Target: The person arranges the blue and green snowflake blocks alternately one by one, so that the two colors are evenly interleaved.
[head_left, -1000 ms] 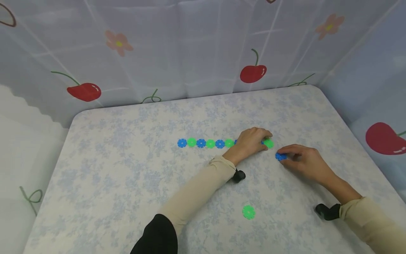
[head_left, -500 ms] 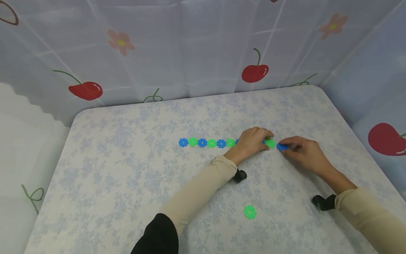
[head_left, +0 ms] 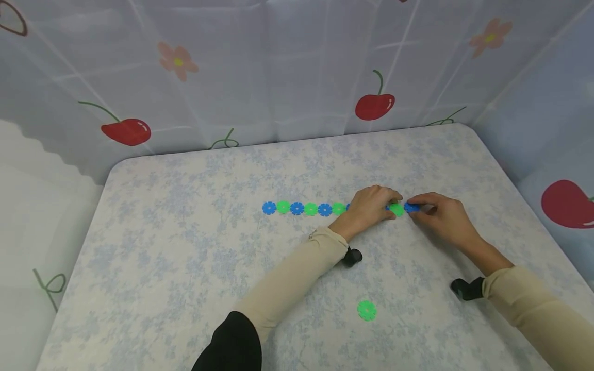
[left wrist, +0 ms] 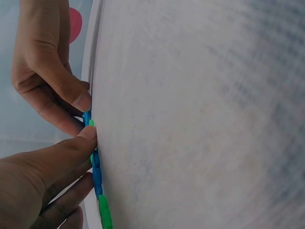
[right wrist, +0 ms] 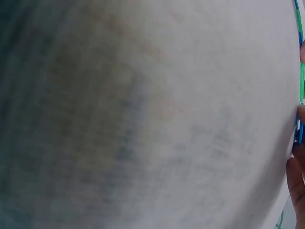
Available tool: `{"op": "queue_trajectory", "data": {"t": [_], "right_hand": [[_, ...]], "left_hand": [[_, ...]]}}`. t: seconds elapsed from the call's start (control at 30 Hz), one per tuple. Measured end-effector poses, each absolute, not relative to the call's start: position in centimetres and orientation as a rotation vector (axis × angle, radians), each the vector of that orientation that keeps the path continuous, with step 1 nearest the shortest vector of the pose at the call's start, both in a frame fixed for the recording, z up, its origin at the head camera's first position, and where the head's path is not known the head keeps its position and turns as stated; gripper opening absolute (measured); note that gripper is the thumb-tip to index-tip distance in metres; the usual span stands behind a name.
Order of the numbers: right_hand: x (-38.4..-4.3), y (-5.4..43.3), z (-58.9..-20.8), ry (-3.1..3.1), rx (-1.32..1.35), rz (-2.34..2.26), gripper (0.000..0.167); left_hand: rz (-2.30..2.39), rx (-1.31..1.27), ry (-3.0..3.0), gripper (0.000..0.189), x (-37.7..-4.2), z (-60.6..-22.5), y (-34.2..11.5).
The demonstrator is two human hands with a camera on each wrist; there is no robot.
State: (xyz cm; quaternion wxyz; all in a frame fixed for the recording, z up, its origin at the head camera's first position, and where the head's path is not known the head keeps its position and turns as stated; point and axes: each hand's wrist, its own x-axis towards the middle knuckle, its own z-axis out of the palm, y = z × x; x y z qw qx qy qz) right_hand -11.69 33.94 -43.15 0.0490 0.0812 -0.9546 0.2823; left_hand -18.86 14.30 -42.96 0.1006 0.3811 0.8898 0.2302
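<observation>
A row of alternating blue and green notched plastic snowflake discs [head_left: 297,208] lies on the table, its middle hidden under my left hand [head_left: 368,207]. That hand pinches the green snowflake disc [head_left: 396,210] at the row's right end between thumb and fingers. Just to the right, my right hand [head_left: 444,219] holds a blue snowflake disc [head_left: 411,207] by its edges with thumb and forefinger. In the left wrist view the blue disc [left wrist: 86,117] is close against the green one, fingertips nearly meeting. The right wrist view catches only fingertips and discs at its right edge.
A single green snowflake disc [head_left: 367,310] lies nearer the front of the table [head_left: 162,257], which has a pale blue floral cover. Cherry-printed curtains [head_left: 297,77] stand along the back and right side. A black wrist camera [head_left: 466,289] juts from the right sleeve.
My right hand has moved the blue disc up and slightly left, from below the row's line to level with its green end. My left hand has stayed in place.
</observation>
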Motion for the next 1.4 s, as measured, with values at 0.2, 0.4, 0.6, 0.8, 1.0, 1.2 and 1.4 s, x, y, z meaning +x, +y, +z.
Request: {"op": "queue_trajectory", "data": {"t": [0.2, 0.4, 0.6, 0.8, 1.0, 1.2, 1.4], "right_hand": [[-11.6, 33.8, -42.9, -2.933, 0.173, 0.884, 0.027], [-11.5, 33.6, -42.8, -2.950, 0.156, 0.888, 0.030], [-11.3, 33.6, -42.8, -2.949, 0.168, 0.889, 0.032], [-11.1, 33.6, -42.7, -2.949, 0.170, 0.878, 0.036], [-9.8, 33.5, -42.4, -2.903, 0.284, 0.877, 0.044], [-6.5, 31.7, -41.9, -2.836, 0.408, 0.907, 0.046], [-2.8, 28.6, -42.4, -2.865, 0.642, 1.067, 0.046]], "left_hand": [[0.666, 1.118, 2.626, 0.050, -18.8, -42.8, 14.3], [0.650, 1.113, 2.636, 0.050, -18.7, -42.8, 14.3], [0.657, 1.117, 2.644, 0.049, -18.7, -43.0, 14.3], [0.640, 1.123, 2.643, 0.050, -18.6, -43.0, 14.4], [0.637, 1.113, 2.653, 0.050, -18.6, -42.9, 14.4], [0.654, 1.104, 2.638, 0.050, -18.7, -42.7, 14.4], [0.644, 1.095, 2.650, 0.050, -18.7, -42.8, 14.4]]}}
